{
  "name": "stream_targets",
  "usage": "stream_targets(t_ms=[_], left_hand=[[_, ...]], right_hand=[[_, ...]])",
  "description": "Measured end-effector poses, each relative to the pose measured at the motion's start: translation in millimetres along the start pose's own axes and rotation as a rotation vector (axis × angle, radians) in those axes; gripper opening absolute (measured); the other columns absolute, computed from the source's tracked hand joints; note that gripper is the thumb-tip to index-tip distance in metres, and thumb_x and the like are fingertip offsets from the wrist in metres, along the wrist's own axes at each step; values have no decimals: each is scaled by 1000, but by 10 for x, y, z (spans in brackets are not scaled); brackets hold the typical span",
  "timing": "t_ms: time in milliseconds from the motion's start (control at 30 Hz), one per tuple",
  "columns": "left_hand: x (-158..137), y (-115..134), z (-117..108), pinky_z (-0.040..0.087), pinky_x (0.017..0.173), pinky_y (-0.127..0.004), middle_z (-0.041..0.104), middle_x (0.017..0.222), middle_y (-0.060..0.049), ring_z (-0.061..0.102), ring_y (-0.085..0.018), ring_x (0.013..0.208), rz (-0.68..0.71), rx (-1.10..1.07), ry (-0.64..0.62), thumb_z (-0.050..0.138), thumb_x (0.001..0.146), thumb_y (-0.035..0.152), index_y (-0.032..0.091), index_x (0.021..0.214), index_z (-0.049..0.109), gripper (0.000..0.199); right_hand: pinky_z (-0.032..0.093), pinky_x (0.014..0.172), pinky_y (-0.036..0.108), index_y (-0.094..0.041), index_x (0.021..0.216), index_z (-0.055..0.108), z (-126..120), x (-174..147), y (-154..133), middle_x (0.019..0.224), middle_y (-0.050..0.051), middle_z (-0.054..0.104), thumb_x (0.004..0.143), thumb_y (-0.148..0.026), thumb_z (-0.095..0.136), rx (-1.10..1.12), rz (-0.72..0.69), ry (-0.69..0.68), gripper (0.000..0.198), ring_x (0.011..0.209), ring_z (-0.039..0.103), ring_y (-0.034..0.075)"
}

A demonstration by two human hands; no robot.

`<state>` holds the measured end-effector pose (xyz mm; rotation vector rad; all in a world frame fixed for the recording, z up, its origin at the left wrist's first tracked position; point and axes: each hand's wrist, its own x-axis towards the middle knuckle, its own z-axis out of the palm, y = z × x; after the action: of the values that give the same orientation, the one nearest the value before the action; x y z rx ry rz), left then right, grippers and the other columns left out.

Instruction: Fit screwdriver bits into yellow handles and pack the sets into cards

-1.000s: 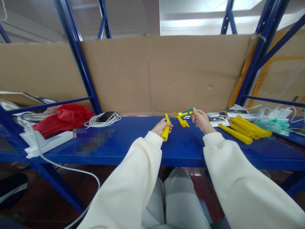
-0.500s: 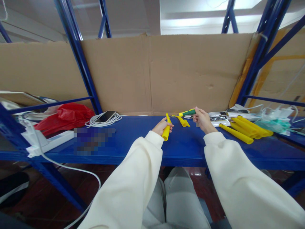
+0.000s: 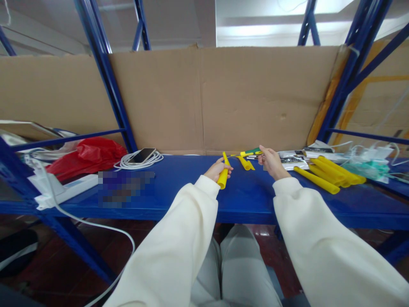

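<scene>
My left hand is closed around a yellow tube, whose narrow upper end stands above the fingers and whose round open end faces me. Between thumb and fingers, my right hand grips the green end of a green and yellow screwdriver. Its thin shaft points left, close to the top of the tube; I cannot tell whether they touch. Just behind, between my hands, a short curled yellow piece lies on the blue shelf.
Several yellow tubes lie at the right beside flat packets. Green and clear plastic sits further right. At the left are a phone on coiled white cable, a red bag and a white power strip. Cardboard walls the back.
The screwdriver in my right hand has tilted slightly, and my right hand has shifted a touch left. My left hand and its tube stay almost still.
</scene>
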<state>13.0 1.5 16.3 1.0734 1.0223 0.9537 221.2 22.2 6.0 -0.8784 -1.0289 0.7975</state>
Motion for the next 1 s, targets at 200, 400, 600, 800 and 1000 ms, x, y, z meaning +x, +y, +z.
stream_targets(t_ms=[200,400,600,800,1000], left_hand=[[17,-6,-6,38,40,-17,62,77,-2,47,-7,42,-7,-7,4,44,82,-5,23,145,27,71],[35,-13,-15,38,41,-17,63,79,-2,47,-7,43,-7,-12,19,49,80,-4,24,145,27,74],[8,-1,-9,38,41,-17,62,76,-1,47,-7,42,-5,6,13,46,81,-6,23,146,26,74],[18,-2,-18,40,41,-18,63,79,-3,48,-7,42,-2,12,0,50,80,-4,23,146,27,75],[3,-4,-11,39,41,-17,61,78,-1,47,-7,43,0,14,8,46,79,-7,24,145,28,75]], right_hand=[[28,32,16,-20,71,52,9,-28,-34,42,-7,46,74,-52,74,-5,6,-40,38,33,39,6],[40,42,17,-20,76,57,22,-62,-93,52,-4,55,77,-43,74,82,15,-145,29,44,50,7],[37,38,16,-20,70,50,2,-15,-46,49,-5,53,73,-46,77,60,28,-64,38,41,47,7],[32,32,16,-22,71,45,-14,35,6,49,-4,56,76,-44,74,5,53,27,37,35,45,8],[29,32,15,-21,75,51,-6,-7,-27,44,-6,52,73,-49,75,7,26,-6,37,34,43,7]])
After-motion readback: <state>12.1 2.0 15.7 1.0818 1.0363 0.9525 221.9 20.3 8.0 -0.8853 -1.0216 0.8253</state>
